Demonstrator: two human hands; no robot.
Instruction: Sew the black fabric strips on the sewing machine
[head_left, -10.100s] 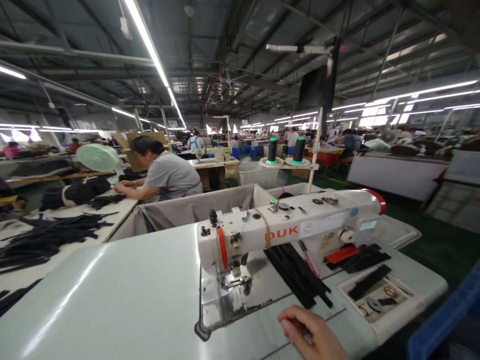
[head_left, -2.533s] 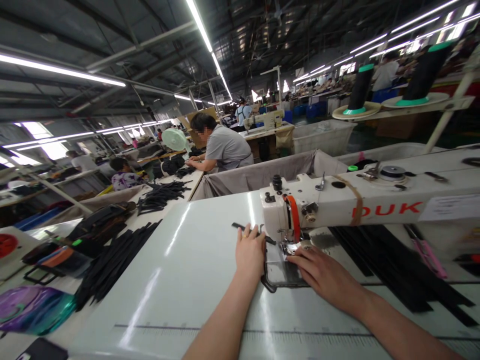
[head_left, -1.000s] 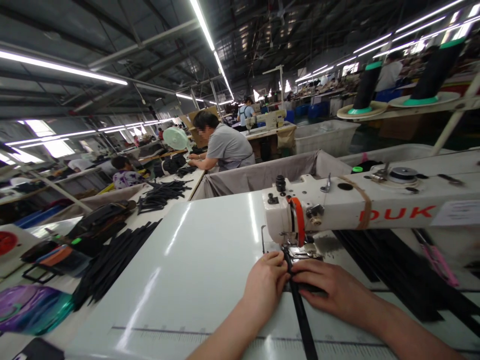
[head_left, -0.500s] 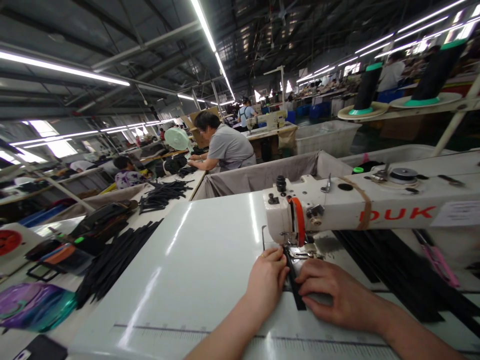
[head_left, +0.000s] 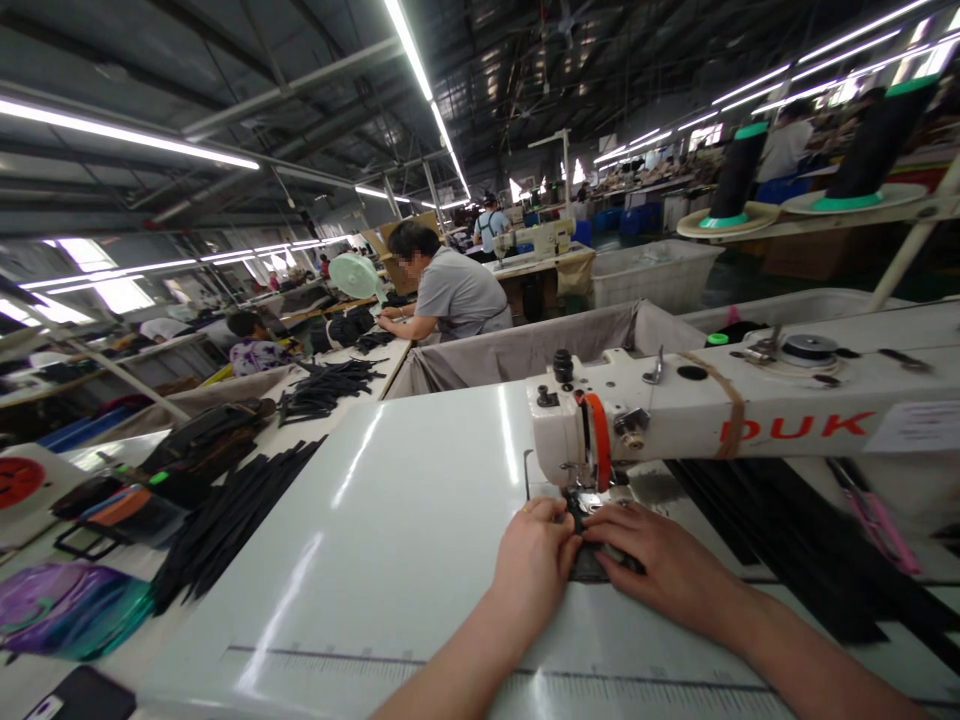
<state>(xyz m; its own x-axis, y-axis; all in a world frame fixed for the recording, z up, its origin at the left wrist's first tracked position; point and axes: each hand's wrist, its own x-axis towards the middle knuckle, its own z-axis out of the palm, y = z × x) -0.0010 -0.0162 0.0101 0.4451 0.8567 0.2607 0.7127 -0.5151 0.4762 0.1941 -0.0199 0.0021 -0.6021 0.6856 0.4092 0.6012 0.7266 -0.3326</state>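
Note:
A white sewing machine (head_left: pixel 637 410) with an orange ring on its head stands over the pale worktop. Just in front of its needle area, a short black strap (head_left: pixel 576 508) is bent, with part of it showing beneath my right hand. My left hand (head_left: pixel 534 550) is closed, its fingertips pinching the strap from the left side. From the right, my right hand (head_left: pixel 651 552) curls its fingers onto the same strap, close to my left fingertips. Much of the strap is hidden by my fingers.
Black straps (head_left: pixel 787 540) lie behind my right arm, beside pink-handled scissors (head_left: pixel 877 520). Another strap pile (head_left: pixel 232 515) lies left, near a purple-teal pouch (head_left: pixel 71 610). A printed ruler (head_left: pixel 600 682) crosses the worktop's front. A person in grey (head_left: pixel 457 285) works beyond.
My right hand has moved forward and left, towards my left fingertips. The strap's near end, straight towards me before, is now folded up under the right fingers. My left hand stays nearly still.

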